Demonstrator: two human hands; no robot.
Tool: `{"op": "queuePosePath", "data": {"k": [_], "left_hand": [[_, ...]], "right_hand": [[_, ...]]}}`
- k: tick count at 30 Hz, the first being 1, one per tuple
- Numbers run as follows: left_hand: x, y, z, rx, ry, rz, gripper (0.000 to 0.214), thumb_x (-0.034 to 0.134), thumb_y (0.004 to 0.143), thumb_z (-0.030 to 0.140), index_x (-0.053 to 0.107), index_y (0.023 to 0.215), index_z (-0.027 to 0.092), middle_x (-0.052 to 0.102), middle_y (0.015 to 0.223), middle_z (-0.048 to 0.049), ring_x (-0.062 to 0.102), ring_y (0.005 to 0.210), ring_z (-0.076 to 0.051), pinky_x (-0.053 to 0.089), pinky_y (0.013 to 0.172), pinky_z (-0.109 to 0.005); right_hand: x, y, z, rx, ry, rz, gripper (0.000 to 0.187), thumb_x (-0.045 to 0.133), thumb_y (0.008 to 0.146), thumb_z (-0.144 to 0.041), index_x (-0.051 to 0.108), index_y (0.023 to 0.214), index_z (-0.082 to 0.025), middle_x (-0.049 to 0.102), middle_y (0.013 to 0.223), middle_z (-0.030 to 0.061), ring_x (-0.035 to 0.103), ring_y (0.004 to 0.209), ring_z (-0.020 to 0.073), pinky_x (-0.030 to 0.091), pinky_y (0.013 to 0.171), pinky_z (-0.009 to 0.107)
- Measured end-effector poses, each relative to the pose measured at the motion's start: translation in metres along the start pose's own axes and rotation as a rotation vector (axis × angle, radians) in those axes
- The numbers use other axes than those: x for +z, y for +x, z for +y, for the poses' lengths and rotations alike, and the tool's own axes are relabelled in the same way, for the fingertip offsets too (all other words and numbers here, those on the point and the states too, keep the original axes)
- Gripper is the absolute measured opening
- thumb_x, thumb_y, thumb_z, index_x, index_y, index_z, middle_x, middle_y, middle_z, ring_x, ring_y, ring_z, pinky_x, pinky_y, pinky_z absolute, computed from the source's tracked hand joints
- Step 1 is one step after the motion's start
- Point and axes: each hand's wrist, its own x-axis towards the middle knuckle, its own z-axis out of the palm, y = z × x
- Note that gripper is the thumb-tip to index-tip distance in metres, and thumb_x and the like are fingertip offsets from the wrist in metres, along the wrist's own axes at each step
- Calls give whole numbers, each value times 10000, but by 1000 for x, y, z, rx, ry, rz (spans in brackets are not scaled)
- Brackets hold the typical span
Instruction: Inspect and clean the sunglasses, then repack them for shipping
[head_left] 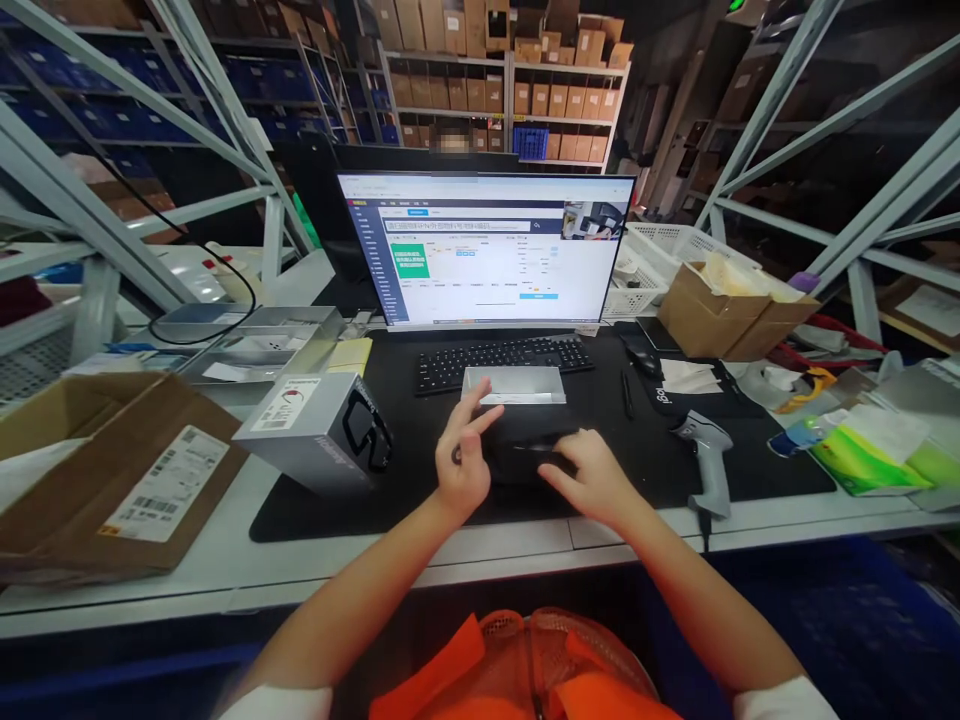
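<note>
My left hand (465, 458) is held over the black desk mat (322, 515), its fingers spread apart and a small dark round thing showing at the palm. To its right, my right hand (596, 475) has its fingers curled at the edge of a black object (525, 447), whose kind I cannot make out against the mat. Just beyond the hands lies an open, shallow light-grey box part (517, 385). A grey product box (315, 430) with a black strapped device pictured on its side stands left of my left hand.
A keyboard (502, 362) and a lit monitor (491, 255) are ahead. On the right lie a barcode scanner (705, 460), a pen (628, 394), a mouse (643, 358) and a tissue pack (870, 455). Cardboard boxes (169, 480) flank the desk; metal struts (217, 90) rise at both sides.
</note>
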Motion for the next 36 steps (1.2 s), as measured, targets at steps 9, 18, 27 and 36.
{"op": "queuePosePath", "data": {"k": [9,18,27,36], "left_hand": [[-48,-17,-51,-315,466,-384,395,470,989,464,759,1084,211,546,1465,-119,516,1341,-288,429,1111,-516],[-25,-28,-41,-429,252,-463,328,525,964,371,794,873,206,575,1408,-110,534,1309,-292,423,1121,-498],[-38,-52,-51,-426,134,-719,520,563,956,341,482,1468,304,-17,1700,-71,179,1540,-319,237,1223,-565],[-41,-50,-43,-318,115,-801,770,668,895,307,277,1556,369,-131,1689,-59,136,1546,-328,235,1224,-576]], "right_hand": [[20,-5,3,55,-67,-130,475,450,1018,-399,462,588,-198,537,591,9,480,600,147,306,668,310],[21,24,-18,250,-102,-241,337,378,1049,-317,695,1110,-222,768,968,46,698,838,209,410,745,303],[19,49,-32,241,-382,-508,341,627,915,-402,677,1180,-193,776,947,119,733,854,298,433,653,322],[44,35,-37,155,-307,-355,262,481,1005,-266,740,990,-231,780,943,68,717,811,209,408,658,286]]}}
